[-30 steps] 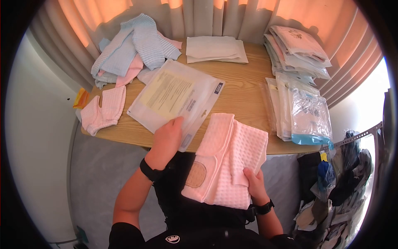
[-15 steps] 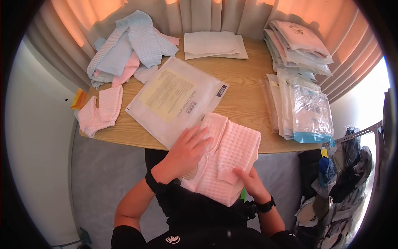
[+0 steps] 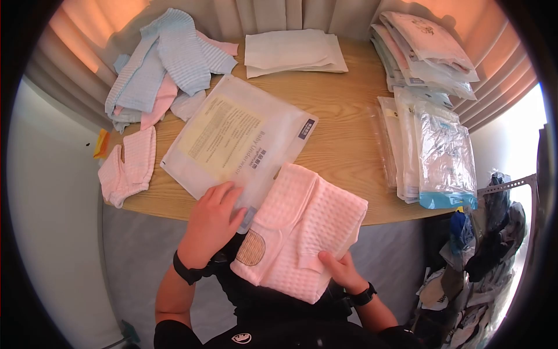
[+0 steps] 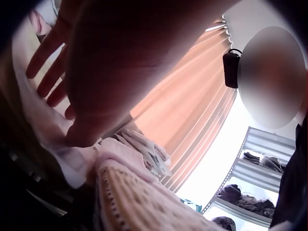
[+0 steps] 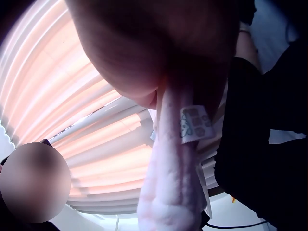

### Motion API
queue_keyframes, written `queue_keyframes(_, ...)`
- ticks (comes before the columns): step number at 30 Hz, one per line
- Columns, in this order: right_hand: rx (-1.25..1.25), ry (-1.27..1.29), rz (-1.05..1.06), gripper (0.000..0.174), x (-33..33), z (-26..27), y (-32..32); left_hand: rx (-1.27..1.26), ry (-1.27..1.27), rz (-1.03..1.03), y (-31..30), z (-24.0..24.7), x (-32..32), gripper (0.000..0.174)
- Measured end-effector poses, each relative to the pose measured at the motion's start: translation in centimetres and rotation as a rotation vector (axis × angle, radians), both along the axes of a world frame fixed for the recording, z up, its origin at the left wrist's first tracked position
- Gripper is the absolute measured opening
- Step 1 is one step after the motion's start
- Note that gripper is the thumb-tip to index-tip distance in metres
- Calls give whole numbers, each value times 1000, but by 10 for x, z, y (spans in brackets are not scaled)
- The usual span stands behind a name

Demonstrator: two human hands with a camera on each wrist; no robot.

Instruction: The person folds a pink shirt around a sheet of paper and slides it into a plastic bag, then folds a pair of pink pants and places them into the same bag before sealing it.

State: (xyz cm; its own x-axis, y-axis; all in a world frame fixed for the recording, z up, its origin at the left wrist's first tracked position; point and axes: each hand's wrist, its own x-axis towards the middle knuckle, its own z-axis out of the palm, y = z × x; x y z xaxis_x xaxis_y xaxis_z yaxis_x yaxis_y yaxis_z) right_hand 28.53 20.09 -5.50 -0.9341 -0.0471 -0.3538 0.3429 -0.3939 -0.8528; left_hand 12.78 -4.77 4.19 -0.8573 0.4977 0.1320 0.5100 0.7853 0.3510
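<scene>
A folded pink waffle-textured garment (image 3: 308, 224) with a brown striped patch is held over the table's front edge. My right hand (image 3: 344, 272) pinches its lower right corner, thumb on top; in the right wrist view a small printed tag (image 5: 196, 124) shows on the pink cloth (image 5: 171, 183). My left hand (image 3: 212, 224) lies with fingers spread on the near edge of a frosted flat bag (image 3: 238, 136), left of the garment. That bag carries a yellowish printed sheet and lies slanted on the table. The left wrist view shows the left hand's fingers (image 4: 50, 72) extended.
Blue and pink knitted clothes (image 3: 168, 58) are heaped at the back left, with a small pink garment (image 3: 129, 166) nearer. White sheets (image 3: 293, 53) lie at the back. Bagged garments (image 3: 427, 46) and clear packages (image 3: 444, 154) stack on the right of the wooden table (image 3: 343, 134).
The left hand moved from the bag onto the garment, then back left to the bag, its fingers now spread. The garment shifted a little down and left in the head view, still in the right hand.
</scene>
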Motion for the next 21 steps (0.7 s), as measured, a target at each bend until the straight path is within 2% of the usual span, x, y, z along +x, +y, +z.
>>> queue_keyframes(2,-17,12,12,36,-2,4,1,-43,-21,13,2,0,3,37)
queue_keyframes(4,-10,2,23,36,-3,7,3,-38,-5,30,8,4,7,47)
queue_keyframes(8,-13,-10,35,36,-4,17,6,-82,3,36,7,-9,11,51)
queue_keyframes(11,-10,-19,32,37,-7,26,8,-84,53,40,10,-11,12,48)
queue_keyframes(14,-34,-22,38,37,-11,29,9,-15,-43,137,12,-9,8,40)
queue_keyframes(16,-44,-29,41,37,-11,30,9,-9,97,119,10,-14,5,31)
queue_keyframes(21,-39,-46,65,38,-15,33,11,64,114,122,9,-14,7,19)
